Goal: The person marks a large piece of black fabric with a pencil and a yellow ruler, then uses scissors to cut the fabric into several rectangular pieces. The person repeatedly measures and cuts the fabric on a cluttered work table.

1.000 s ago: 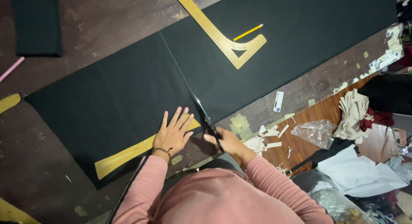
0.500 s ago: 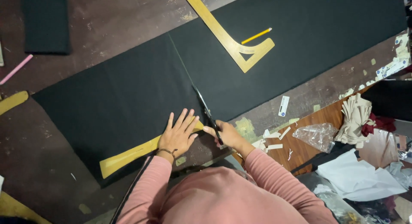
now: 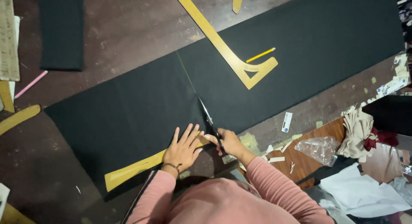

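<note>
Your fingers (image 3: pixel 189 136) of the left hand (image 3: pixel 183 150) lie spread and flat on the long black sheet of fabric (image 3: pixel 128 116), partly over a curved yellow wooden ruler (image 3: pixel 133 171). Just beside them, your right hand (image 3: pixel 229 143) is closed around the handles of the black scissors (image 3: pixel 209 121), whose blades point away from you along a thin chalk line. Farther up the fabric rest a yellow L-shaped pattern ruler (image 3: pixel 227 52) and a yellow pencil (image 3: pixel 260 55). The worn brown table (image 3: pixel 128 31) carries paper scraps (image 3: pixel 286 121) at your right.
</note>
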